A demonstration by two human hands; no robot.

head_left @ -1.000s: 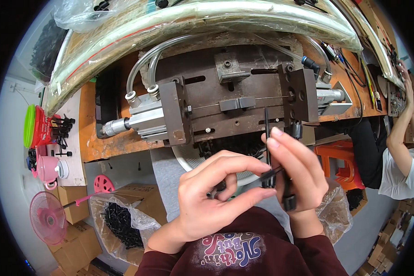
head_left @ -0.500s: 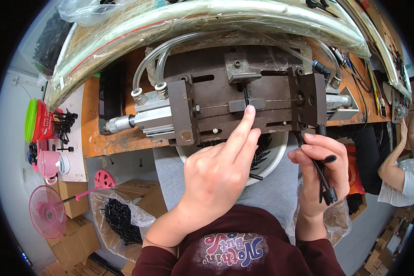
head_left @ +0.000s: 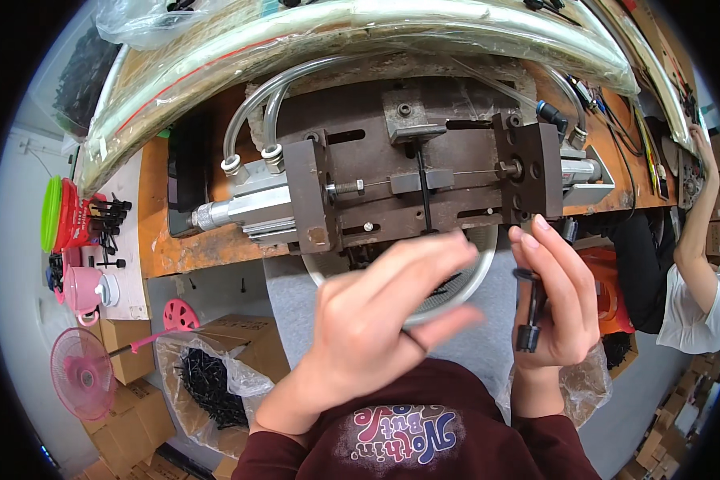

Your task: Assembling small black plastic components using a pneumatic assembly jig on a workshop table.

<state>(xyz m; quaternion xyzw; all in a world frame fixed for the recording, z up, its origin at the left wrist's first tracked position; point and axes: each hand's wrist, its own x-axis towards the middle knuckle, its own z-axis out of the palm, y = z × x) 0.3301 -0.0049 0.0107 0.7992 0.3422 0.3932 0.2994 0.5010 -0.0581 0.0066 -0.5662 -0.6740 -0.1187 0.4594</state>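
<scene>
There's your black rod (head_left: pixel 425 200), slim and smooth, across the grey block (head_left: pixel 442 179) at upper centre. Your left hand (head_left: pixel 376 312), blurred below, hides part of the white basket (head_left: pixel 486 264), thumb and fingers apart; your right hand (head_left: pixel 564 308), upright, curls round black parts (head_left: pixel 527 338), number unclear.

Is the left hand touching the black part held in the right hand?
Apart: the head view shows grey fabric between the left hand and the black part.
</scene>
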